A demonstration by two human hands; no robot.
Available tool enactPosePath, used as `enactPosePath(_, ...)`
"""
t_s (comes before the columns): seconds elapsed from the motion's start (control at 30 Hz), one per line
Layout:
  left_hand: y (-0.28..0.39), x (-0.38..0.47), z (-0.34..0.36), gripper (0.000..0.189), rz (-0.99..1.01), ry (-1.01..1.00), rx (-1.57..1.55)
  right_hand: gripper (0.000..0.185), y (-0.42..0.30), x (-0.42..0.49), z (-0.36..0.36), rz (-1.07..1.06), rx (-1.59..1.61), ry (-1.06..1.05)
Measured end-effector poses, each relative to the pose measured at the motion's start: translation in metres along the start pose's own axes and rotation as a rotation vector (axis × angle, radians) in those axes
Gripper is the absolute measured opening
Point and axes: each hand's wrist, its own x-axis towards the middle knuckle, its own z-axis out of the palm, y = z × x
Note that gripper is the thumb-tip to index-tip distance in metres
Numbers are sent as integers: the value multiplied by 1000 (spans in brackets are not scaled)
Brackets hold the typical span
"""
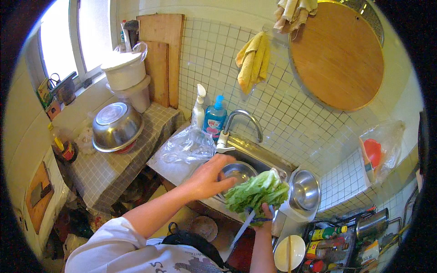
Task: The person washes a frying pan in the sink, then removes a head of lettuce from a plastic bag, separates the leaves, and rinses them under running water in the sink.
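Observation:
My right hand [267,213] holds a leafy head of green lettuce [256,192] from below, over the near right edge of the sink. A pale strip and a dark blue band hang by its fingers; what they are is unclear. My left hand [216,177] reaches over the sink with thumb and fingers spread, just left of the leaves. Beneath it a stainless steel bowl [240,169] sits in the sink, partly hidden by hand and lettuce. The curved metal faucet [246,114] rises behind, with a white lever [225,149].
A clear plastic bag [187,145], blue soap bottle [214,119] and white spray bottle [198,111] stand left of the faucet. Steel basin [305,189] is right of the sink, cream bowl with chopsticks [283,254] nearer. An upturned steel basin [117,126] lies on the left tiled counter.

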Motion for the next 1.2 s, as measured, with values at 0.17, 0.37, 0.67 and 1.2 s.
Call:
enactPosePath(0.17,-25,21,42,89,-235,-191,-677,62,12,12,10,-180,-394,-68)
enactPosePath(0.37,-53,2,74,96,-220,141,-731,54,0,1,72,-108,-411,-110)
enactPosePath(0.67,-116,-35,63,73,-446,-52,-1655,57,-54,-21,114,118,-155,-205)
enactPosePath(1.2,-129,-43,4,83,44,395,-1949,38,-75,-35,88,-354,21,-204)
